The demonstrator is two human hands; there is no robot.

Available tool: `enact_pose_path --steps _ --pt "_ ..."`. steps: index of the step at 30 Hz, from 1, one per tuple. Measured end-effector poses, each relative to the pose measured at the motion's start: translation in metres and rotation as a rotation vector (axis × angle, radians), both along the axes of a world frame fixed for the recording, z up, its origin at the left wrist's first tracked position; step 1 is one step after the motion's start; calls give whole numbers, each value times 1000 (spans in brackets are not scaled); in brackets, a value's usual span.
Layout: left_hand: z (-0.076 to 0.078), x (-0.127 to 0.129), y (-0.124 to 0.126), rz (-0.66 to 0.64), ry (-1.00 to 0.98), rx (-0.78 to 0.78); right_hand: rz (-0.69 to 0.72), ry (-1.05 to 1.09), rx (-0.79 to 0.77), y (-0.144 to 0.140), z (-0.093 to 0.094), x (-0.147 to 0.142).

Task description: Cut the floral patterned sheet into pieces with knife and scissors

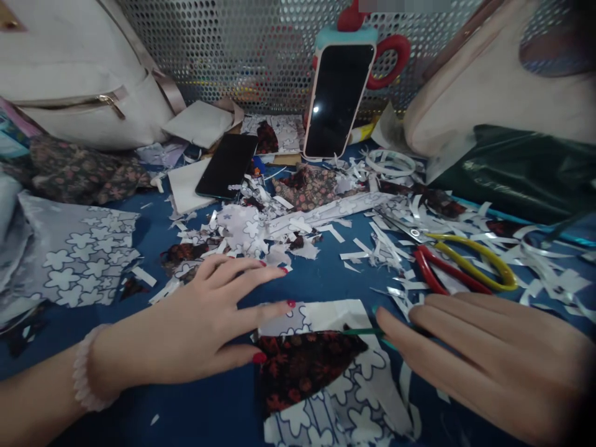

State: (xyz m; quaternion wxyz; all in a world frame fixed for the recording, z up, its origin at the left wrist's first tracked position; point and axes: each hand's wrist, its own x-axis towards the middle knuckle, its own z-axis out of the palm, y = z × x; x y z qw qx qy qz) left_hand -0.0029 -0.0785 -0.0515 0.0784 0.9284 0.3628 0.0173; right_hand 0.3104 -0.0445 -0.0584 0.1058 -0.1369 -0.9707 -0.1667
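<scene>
A patchwork piece (335,385) of white flower-print fabric and paper lies on the blue tabletop. Across its middle runs a dark red floral fabric patch (302,366) with a curved lower edge. My left hand (200,323) is spread flat, index finger and thumb at the patchwork's left edge. Closed at the right side, my right hand (493,360) holds a thin green pointed tool (363,332), its tip at the dark patch's upper edge; the grip is partly hidden. Beyond that hand are scissors (465,264) with red and yellow handles.
Paper and fabric scraps (261,223) litter the table. A black phone (228,164) lies flat; another phone (339,99) stands upright before a perforated metal panel (246,49). A white bag (69,81) and flower-print fabric (84,254) are left, a dark green pouch (516,174) right.
</scene>
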Motion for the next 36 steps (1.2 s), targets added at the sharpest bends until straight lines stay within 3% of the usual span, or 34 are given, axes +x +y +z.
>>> enact_pose_path --steps 4,10,14,19,25,32,36 --pt "-1 -2 2 99 12 28 -5 -35 8 -1 -1 0" --pt "3 -1 4 -23 12 -88 -19 -24 35 -1 0 -1" --pt "2 -5 6 39 41 -85 -22 -16 44 -2 -1 -1" --pt "5 -6 7 -81 84 -152 -23 -14 32 -3 -3 1" --pt "1 -5 6 -7 48 -100 -11 -48 25 -2 -5 2" --pt "2 -2 5 -64 27 -105 -6 -37 -2 -1 -1 -1" --pt "2 1 3 -20 47 -77 20 -12 -19 1 1 -2"
